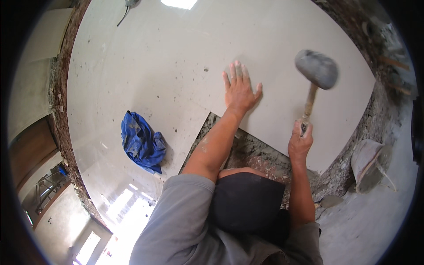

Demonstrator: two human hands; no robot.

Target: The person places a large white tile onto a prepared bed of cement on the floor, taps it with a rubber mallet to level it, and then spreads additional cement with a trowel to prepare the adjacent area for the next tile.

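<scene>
My left hand (240,93) lies flat on a large pale floor tile (274,53), its fingers spread. In my right hand (300,142) is the wooden handle of a rubber mallet (317,69), gripped near its end. The mallet's dark grey head is slightly blurred and appears raised over the right part of the tile. Below the tile's near edge, rough mortar and rubble (254,148) show between my forearms. A crumpled blue cloth (141,142), smudged with dirt, rests on the tiles left of my left arm.
At the right stands a dirty whitish bucket (371,165) with a cord handle, tipped toward me. Broken mortar (335,176) borders the tiles along the wall. A dark tool with a thin cord (129,5) lies at the far left. Bits of grit dot the tiles.
</scene>
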